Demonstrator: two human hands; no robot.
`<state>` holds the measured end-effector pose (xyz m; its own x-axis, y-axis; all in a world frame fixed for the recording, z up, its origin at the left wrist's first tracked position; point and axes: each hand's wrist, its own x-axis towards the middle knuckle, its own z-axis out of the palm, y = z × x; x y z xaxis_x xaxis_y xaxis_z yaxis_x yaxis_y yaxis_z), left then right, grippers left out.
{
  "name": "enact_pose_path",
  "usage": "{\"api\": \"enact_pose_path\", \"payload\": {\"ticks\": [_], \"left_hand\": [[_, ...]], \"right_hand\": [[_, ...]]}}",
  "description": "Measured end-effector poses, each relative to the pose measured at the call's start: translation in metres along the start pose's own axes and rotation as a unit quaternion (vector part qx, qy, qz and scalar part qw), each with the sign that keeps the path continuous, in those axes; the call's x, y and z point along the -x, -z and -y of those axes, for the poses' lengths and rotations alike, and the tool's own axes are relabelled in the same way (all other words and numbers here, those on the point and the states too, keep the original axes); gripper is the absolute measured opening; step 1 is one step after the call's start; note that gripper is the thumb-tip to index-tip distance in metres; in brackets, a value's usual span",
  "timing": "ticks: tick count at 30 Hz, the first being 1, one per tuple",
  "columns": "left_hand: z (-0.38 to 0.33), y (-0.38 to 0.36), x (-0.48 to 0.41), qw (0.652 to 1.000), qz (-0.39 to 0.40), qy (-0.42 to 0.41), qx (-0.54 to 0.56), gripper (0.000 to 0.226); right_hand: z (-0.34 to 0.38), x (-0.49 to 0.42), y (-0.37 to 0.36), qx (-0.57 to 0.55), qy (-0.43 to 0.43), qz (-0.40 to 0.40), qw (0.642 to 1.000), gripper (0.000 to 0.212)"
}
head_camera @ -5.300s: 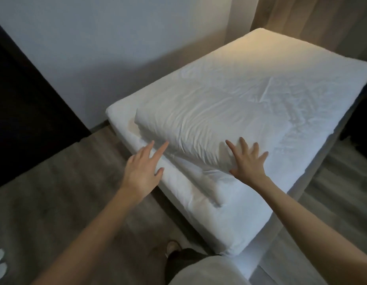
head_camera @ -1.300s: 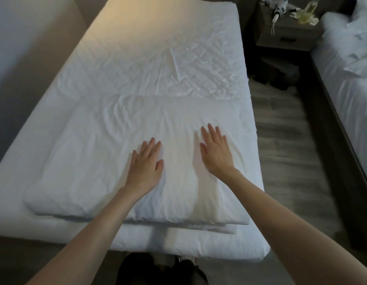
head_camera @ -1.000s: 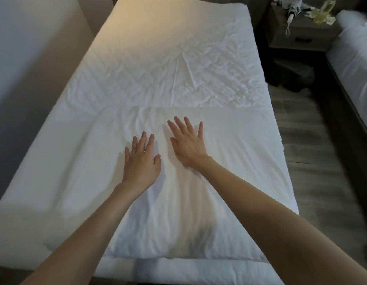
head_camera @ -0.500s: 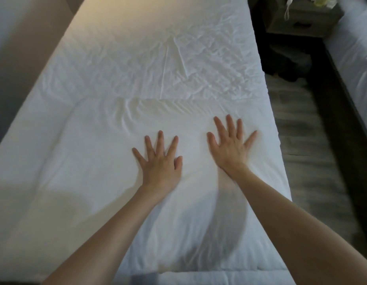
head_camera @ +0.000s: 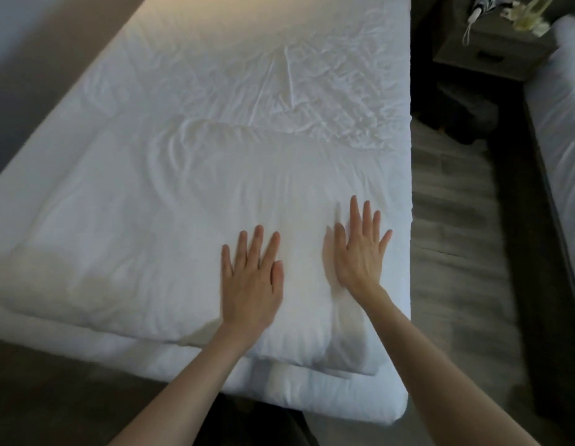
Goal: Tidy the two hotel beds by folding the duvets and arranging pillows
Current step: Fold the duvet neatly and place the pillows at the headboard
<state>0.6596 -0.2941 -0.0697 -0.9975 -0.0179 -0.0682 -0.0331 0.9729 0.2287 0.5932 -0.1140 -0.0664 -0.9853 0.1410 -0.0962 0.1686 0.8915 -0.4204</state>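
The bed (head_camera: 247,43) fills most of my view, its bare sheet creased towards the far end. No pillow shows on it. Across its near end lies the folded duvet (head_camera: 144,239), stacked in layers with the fold edges facing me. I judge it sits there so the foot of the bed carries a neat band and the head stays free for pillows.

To the right, across a strip of wooden floor (head_camera: 456,252), runs the edge of the second bed (head_camera: 559,130). Its bedding is mostly out of frame, so I cannot tell how tidy it is. Between the two bed heads stands a nightstand (head_camera: 492,49) with small clutter on top, too blurred to name.

My left hand (head_camera: 250,281) and right hand (head_camera: 360,252) lie palm down on the right part of the duvet. They are set apart from each other, with fingers straight and slightly spread, gripping nothing. Flat palms make sense here, since they press air out and smooth the top layer without dragging the fold open.

The duvet itself looks white, soft and puffy. Curved wrinkles cross its far left part, and the near right corner is rounded where the layers do not quite line up.
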Motion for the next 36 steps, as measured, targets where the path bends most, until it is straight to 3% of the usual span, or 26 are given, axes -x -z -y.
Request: {"api": "enact_pose_path", "payload": {"ticks": [2,4,12,16,19,25,29,36], "left_hand": [[-0.006,0.0,0.016,1.0,-0.001,0.011,0.005,0.054],[-0.009,-0.001,0.029,1.0,0.0,0.013,0.006,0.053],[-0.005,0.0,0.076,0.998,0.047,-0.018,0.028,0.056],[-0.002,0.023,0.085,0.994,0.095,-0.038,0.036,0.054],[0.001,0.056,0.103,0.992,0.104,-0.056,0.038,0.051],[-0.003,0.122,0.151,0.995,0.069,-0.064,0.044,0.053],[-0.014,0.155,0.178,0.995,0.041,-0.072,0.055,0.054],[-0.041,0.178,0.208,0.995,0.058,-0.075,0.019,0.055]], "right_hand": [[0.015,0.025,-0.002,-0.015,0.075,0.027,0.997,0.054],[0.015,0.053,-0.014,0.012,0.097,0.082,0.992,0.053],[-0.058,0.091,-0.007,0.062,0.049,0.169,0.982,0.057],[-0.05,0.109,0.025,0.076,-0.031,0.206,0.975,0.051],[-0.024,0.134,0.065,0.139,-0.016,0.182,0.973,0.042],[0.01,0.215,0.122,0.142,0.125,0.068,0.98,0.052],[0.009,0.248,0.15,0.133,0.155,0.02,0.979,0.055],[-0.022,0.265,0.195,0.121,0.189,-0.057,0.973,0.059]]}}
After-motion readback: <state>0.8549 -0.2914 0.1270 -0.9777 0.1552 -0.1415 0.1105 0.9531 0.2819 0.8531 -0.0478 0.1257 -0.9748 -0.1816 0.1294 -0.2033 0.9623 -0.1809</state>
